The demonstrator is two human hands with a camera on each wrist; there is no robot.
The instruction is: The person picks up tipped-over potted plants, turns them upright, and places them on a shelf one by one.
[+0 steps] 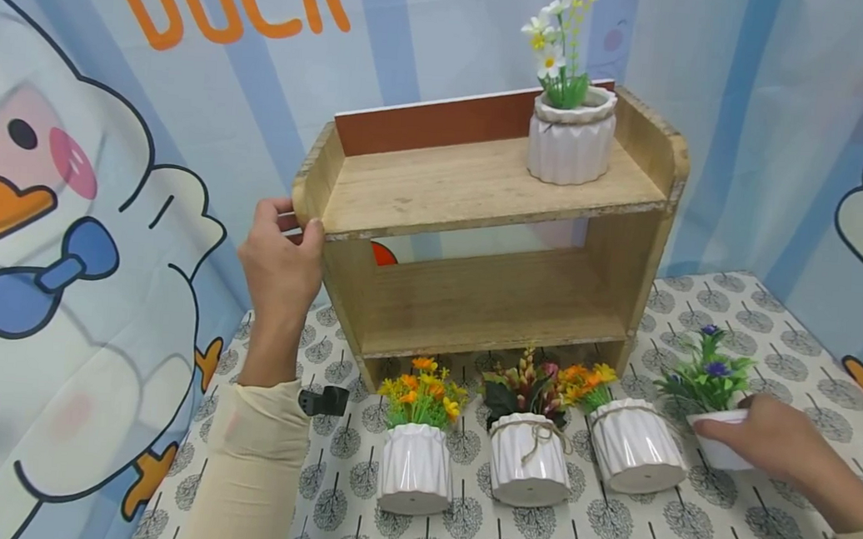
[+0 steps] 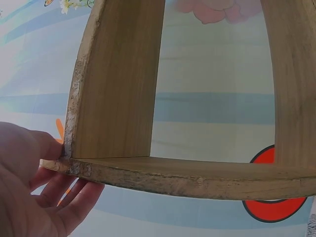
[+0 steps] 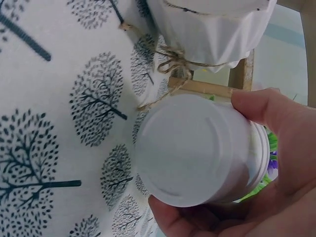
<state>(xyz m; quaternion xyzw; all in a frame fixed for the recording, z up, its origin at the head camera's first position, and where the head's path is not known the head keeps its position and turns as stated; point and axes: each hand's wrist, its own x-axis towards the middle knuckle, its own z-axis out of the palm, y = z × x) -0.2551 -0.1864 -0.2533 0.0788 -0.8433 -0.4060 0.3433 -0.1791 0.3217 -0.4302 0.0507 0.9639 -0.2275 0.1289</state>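
A two-tier wooden shelf (image 1: 498,182) stands against the backdrop. My left hand (image 1: 282,251) grips its upper left corner, thumb in front and fingers around the side panel; the left wrist view shows the fingers behind the wooden edge (image 2: 143,180). At the right, my right hand (image 1: 780,436) holds a small white pot (image 1: 723,440) with purple flowers (image 1: 713,369). In the right wrist view the pot's round base (image 3: 182,150) faces the camera, thumb and fingers around its side. A ribbed white pot with daisies (image 1: 570,137) sits on the shelf top's right end.
Before the shelf, three white pots lie tipped back on the tree-patterned cloth: one with yellow-orange flowers (image 1: 417,469), one with dark reddish foliage (image 1: 529,460), one with orange flowers (image 1: 637,447). A backdrop with cartoon ducks (image 1: 63,277) hangs behind.
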